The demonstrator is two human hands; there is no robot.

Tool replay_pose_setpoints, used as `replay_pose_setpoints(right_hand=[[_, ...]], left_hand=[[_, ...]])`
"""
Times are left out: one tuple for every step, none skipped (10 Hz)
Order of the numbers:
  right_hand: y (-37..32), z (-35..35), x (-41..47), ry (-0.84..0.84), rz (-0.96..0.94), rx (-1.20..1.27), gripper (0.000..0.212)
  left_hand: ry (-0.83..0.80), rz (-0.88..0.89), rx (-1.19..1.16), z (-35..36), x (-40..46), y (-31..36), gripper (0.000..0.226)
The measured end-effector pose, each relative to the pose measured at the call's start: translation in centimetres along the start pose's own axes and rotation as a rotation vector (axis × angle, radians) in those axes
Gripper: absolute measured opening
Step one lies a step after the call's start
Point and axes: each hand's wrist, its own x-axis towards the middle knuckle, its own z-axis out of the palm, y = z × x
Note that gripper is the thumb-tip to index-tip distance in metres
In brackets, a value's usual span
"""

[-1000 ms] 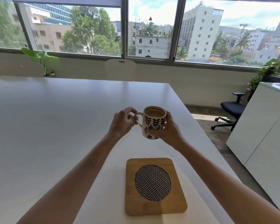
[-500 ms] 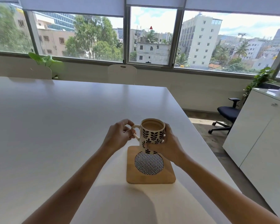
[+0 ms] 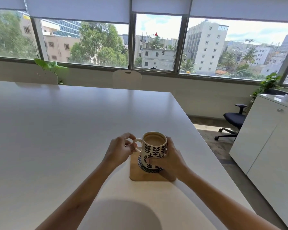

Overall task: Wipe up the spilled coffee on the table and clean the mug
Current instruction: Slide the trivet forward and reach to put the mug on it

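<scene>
A cream mug [image 3: 154, 151] with a dark leaf pattern, full of milky coffee, stands upright on the dark woven disc of a square wooden coaster [image 3: 140, 174]. My left hand [image 3: 119, 151] pinches the mug's handle on its left side. My right hand [image 3: 170, 159] wraps around the mug's right side and lower body. The coaster lies on the white table [image 3: 65, 130] near its right edge. No spilled coffee shows on the table.
The table's right edge runs diagonally just right of my right arm. Beyond it stand a white cabinet [image 3: 269, 141] and a black office chair [image 3: 234, 121]. Two pale chair backs [image 3: 126, 78] line the far side, under the windows. A potted plant [image 3: 51, 66] sits far left.
The mug has come down from the air onto the coaster, still held by both hands. The view has tilted up, so the coaster now sits farther from me.
</scene>
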Motion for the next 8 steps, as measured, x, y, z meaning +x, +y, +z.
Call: replay_pose_setpoints(right_hand=[[0.1,0.2,-0.2,-0.004,-0.004,-0.012,0.083],[0.2,0.2,-0.1,-0.006,-0.002,-0.016,0.084],[0.6,0.3,-0.1,-0.009,0.001,-0.002,0.085],[0.9,0.2,-0.1,-0.038,-0.008,0.011,0.087],[1.4,-0.7,-0.1,-0.134,-0.014,0.003,0.083],[2.4,-2.0,-0.2,-0.314,-0.026,-0.113,0.074],[3.5,-3.0,-0.2,-0.268,-0.114,-0.336,0.047],[4.2,-3.4,-0.1,-0.090,-0.199,-0.576,0.038]], left_hand=[[0.006,0.002,0.007,0.1,-0.2,-0.3,0.009],[0.012,0.007,0.003,0.1,-0.1,-0.4,0.009],[0.011,0.018,-0.005,0.2,-0.3,-0.5,0.009],[-0.001,0.024,-0.005,0.3,-0.3,-0.7,0.009],[-0.044,0.035,-0.007,0.1,-0.3,-1.0,0.010],[-0.050,0.045,-0.037,-0.3,-0.4,-1.2,0.021],[0.029,0.117,0.075,-0.5,-0.2,-1.5,0.027],[0.135,0.204,0.335,-0.6,0.3,-2.3,0.032]])
